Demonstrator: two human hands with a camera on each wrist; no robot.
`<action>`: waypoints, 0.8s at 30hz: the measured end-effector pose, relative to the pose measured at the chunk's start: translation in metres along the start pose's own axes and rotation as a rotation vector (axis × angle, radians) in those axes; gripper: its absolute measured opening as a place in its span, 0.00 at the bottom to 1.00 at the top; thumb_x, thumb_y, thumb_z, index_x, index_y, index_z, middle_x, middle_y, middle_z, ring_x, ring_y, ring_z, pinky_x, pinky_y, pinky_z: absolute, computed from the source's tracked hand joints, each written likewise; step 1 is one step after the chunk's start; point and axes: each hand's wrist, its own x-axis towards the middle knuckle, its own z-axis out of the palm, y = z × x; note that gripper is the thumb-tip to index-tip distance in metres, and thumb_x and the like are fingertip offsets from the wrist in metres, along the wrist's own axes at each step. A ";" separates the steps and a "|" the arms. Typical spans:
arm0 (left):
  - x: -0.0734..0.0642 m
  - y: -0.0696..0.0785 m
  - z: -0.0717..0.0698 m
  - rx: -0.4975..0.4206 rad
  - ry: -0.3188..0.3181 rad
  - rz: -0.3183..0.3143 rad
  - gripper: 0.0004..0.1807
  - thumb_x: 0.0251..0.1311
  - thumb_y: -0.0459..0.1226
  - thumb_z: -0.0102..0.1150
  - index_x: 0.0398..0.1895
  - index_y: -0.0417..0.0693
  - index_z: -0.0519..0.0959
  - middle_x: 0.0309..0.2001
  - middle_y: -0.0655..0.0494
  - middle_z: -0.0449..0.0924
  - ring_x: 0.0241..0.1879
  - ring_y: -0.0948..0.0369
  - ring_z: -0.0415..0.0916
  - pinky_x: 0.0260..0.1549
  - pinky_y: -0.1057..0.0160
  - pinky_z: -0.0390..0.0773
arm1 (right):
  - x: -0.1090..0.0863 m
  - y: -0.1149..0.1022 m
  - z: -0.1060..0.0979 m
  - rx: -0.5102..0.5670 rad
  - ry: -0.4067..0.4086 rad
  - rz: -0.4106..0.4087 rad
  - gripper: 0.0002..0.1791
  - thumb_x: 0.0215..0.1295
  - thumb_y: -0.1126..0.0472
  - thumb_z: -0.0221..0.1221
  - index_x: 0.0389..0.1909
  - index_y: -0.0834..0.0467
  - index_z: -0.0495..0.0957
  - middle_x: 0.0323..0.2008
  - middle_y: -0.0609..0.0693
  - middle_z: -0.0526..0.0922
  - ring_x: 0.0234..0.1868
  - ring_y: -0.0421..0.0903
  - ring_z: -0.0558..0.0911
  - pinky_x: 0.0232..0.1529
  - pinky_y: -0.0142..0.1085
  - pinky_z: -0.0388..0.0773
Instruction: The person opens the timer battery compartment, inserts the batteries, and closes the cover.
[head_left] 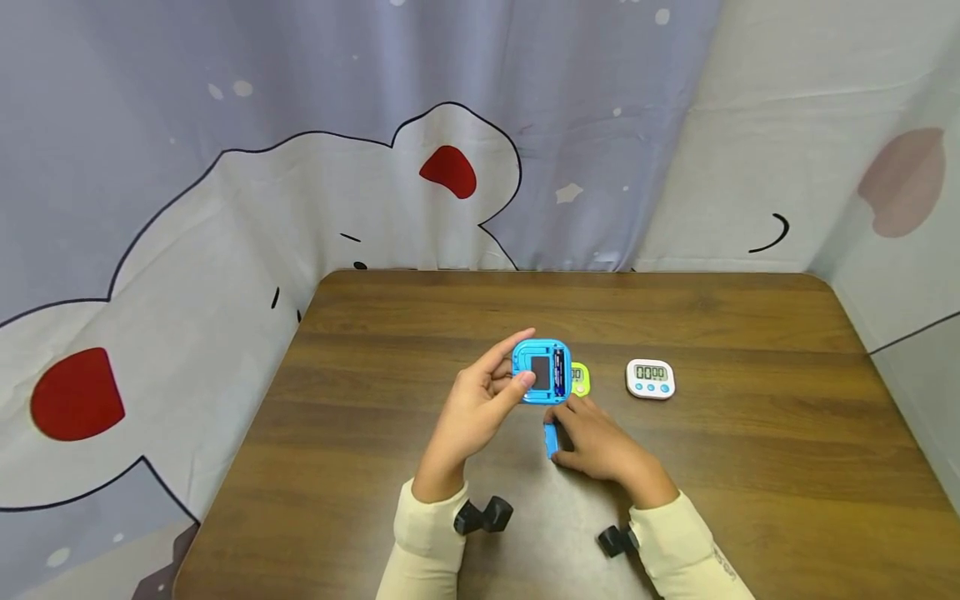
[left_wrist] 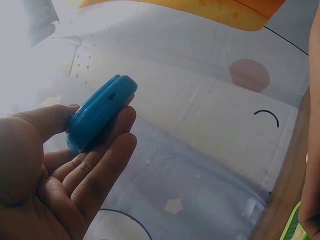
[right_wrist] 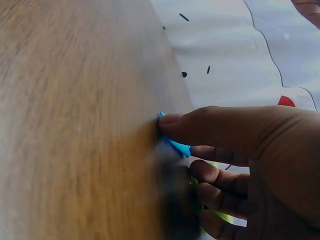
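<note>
My left hand (head_left: 476,408) holds a blue digital timer (head_left: 538,398) above the table, its back toward the head camera. The battery compartment is uncovered, and a dark battery (head_left: 559,372) lies in it beside a dark square patch. From the left wrist view, the timer (left_wrist: 102,111) appears edge-on between thumb and fingers. Lower and to the right, my right hand (head_left: 607,443) pinches a small blue battery cover (head_left: 551,440) at the tabletop. Thumb and fingertips are at the two ends of this cover (right_wrist: 179,147), partly hiding it.
A green timer (head_left: 582,380) lies just behind the right hand, partly covered by the blue one. Farther right, a white timer (head_left: 650,379) with blue buttons lies face up on the wooden table (head_left: 750,467). A patterned curtain (head_left: 585,150) hangs behind the table's back edge.
</note>
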 end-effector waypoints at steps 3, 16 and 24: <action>-0.001 0.000 0.000 0.001 0.004 -0.002 0.27 0.68 0.30 0.55 0.69 0.42 0.66 0.45 0.42 0.83 0.41 0.54 0.84 0.37 0.54 0.84 | 0.000 0.000 0.000 0.042 -0.019 -0.004 0.23 0.52 0.61 0.71 0.47 0.57 0.72 0.43 0.49 0.71 0.44 0.48 0.70 0.49 0.45 0.72; -0.002 -0.003 -0.002 -0.017 0.003 -0.005 0.26 0.69 0.31 0.55 0.69 0.42 0.67 0.45 0.42 0.83 0.41 0.54 0.84 0.34 0.64 0.83 | 0.001 -0.002 0.000 0.221 -0.044 -0.005 0.14 0.62 0.69 0.62 0.46 0.58 0.72 0.30 0.44 0.75 0.30 0.37 0.73 0.33 0.33 0.74; 0.001 -0.033 -0.003 -0.043 0.009 0.026 0.27 0.69 0.35 0.56 0.70 0.57 0.67 0.47 0.46 0.83 0.42 0.56 0.84 0.38 0.58 0.84 | -0.001 -0.007 -0.038 0.405 0.143 -0.047 0.13 0.66 0.67 0.61 0.50 0.57 0.73 0.35 0.46 0.80 0.38 0.41 0.81 0.43 0.37 0.81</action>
